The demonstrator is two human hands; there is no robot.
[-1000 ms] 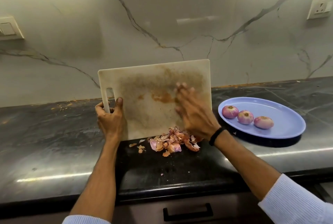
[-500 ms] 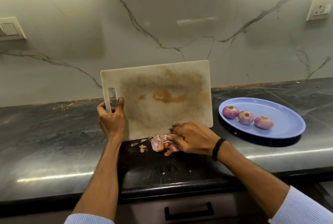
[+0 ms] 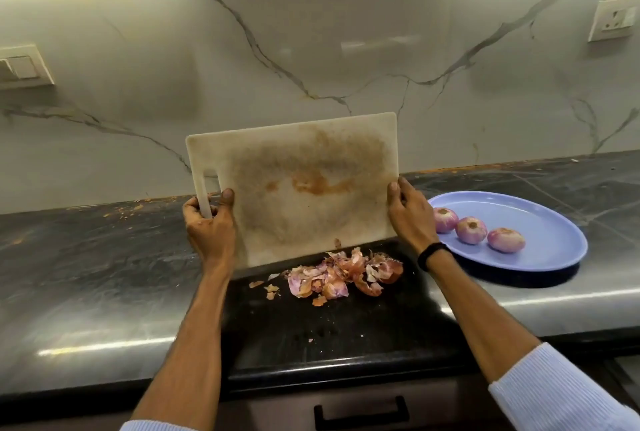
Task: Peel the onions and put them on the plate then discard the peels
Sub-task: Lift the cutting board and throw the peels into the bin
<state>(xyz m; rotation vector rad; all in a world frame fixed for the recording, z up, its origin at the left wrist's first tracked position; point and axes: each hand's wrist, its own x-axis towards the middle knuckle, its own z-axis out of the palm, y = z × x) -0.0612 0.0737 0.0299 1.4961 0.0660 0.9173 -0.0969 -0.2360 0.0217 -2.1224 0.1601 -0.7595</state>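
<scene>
Pink-brown peels (image 3: 343,274): loose heap on the dark desk (image 3: 86,257), just under the lower edge of the cutting board (image 3: 294,188), between left hand (image 3: 209,226) and right hand (image 3: 410,219), below their fingers (image 3: 228,195), touching none.
Onions (image 3: 471,229): three, peeled, pale purple, in a row on the plate (image 3: 561,219), just beside the right hand.
Plate: blue, oval, on the desk at right.
Cutting board: white, brown-stained, tilted up on edge.
Left hand: fingers wrapped round the board's handle bar.
Right hand: fingers clasp the board's right edge; black wristband (image 3: 433,255).
</scene>
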